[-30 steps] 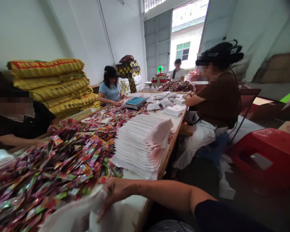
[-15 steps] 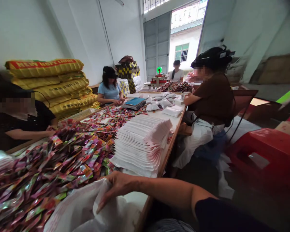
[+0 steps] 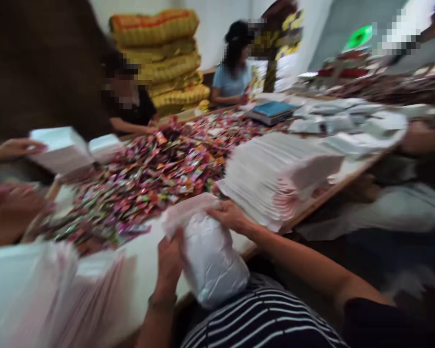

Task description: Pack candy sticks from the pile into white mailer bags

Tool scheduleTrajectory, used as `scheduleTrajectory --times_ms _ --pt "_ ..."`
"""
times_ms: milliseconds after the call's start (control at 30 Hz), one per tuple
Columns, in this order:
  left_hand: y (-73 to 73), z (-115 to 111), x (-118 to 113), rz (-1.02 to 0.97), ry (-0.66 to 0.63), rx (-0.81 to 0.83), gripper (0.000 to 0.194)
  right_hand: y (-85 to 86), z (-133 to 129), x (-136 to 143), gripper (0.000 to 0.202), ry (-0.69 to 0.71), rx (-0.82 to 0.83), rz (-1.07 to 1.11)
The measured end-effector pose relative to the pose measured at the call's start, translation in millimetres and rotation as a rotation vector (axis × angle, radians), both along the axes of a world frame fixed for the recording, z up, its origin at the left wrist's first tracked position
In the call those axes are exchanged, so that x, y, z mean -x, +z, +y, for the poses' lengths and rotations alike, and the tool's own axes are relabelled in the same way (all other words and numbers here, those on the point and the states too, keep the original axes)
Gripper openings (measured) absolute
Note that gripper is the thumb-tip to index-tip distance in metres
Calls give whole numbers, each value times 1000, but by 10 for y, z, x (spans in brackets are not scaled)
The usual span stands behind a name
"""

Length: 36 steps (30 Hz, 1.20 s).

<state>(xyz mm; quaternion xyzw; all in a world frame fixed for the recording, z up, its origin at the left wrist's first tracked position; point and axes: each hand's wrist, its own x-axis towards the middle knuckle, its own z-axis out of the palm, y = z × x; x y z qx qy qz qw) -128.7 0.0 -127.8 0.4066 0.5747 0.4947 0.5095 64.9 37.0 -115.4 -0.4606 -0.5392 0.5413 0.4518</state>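
Observation:
A filled white plastic bag (image 3: 215, 258) leans against my body at the table's near edge, bulging at the bottom and flat at its pink-tinged top. My left hand (image 3: 171, 258) grips the bag's left side near the top. At the upper right corner, my right hand (image 3: 230, 216) pinches the bag's edge. Just beyond the bag lies a big heap of small shiny colourful packets (image 3: 174, 169). To the right of the heap, a fanned stack of flat white bags (image 3: 271, 169) rests on the table. Whatever is inside the held bag is hidden.
More white bags (image 3: 58, 290) stand at the near left. A co-worker's hands (image 3: 16, 147) are at the left edge by a white stack (image 3: 63, 147). Farther back are a blue-topped scale (image 3: 271, 111), filled white bags (image 3: 348, 121), seated people and piled yellow sacks (image 3: 163, 63).
The view has swung left and down. My left hand has come into sight. The bag, earlier loose and gaping under my right hand, now appears full and upright between both hands.

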Motion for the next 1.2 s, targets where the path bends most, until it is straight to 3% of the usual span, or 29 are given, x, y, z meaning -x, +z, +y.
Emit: scheduleTrajectory --times_ms 100,167,233,300,367,467,567,700,867,933,1000,1100,1167,1200 --pt "-224 -33 7 -171 121 63 46 -472 70 42 31 -24 138 -108" --pt "-284 12 -22 -223 142 48 52 -589 87 25 29 -69 75 -273" --pt "-282 48 -42 -245 132 14 55 -533 86 14 26 -238 -190 -491" --pt "-251 65 -53 -259 75 -37 52 -374 72 70 25 -346 -570 -665" --pt "-216 74 -62 -231 -3 -116 47 -193 69 206 27 -188 -893 -790" --pt "-160 89 -91 -119 -87 -222 40 -4 132 440 26 131 -1050 -974" --pt "-98 86 -131 -82 -142 -209 38 44 233 507 23 135 -971 -1058" --pt "-58 76 -165 -161 -178 -171 41 14 263 355 22 70 -917 -917" --pt "-53 113 -200 -89 -187 -191 37 -26 220 314 19 159 -944 -1012" --pt "-30 113 -221 -109 -195 -160 42 -18 268 328 18 81 -878 -921" --pt "-10 95 -229 -165 -212 -112 50 38 313 251 20 -124 -751 -675" --pt "-23 57 -187 -194 -205 -47 54 173 202 -150 31 -390 -491 -271" --pt "-66 41 -128 -204 -162 -5 55 215 -43 -572 37 -385 -359 -210" --pt "-94 38 -95 -220 -140 15 56 204 -201 -790 36 -347 -312 -298"
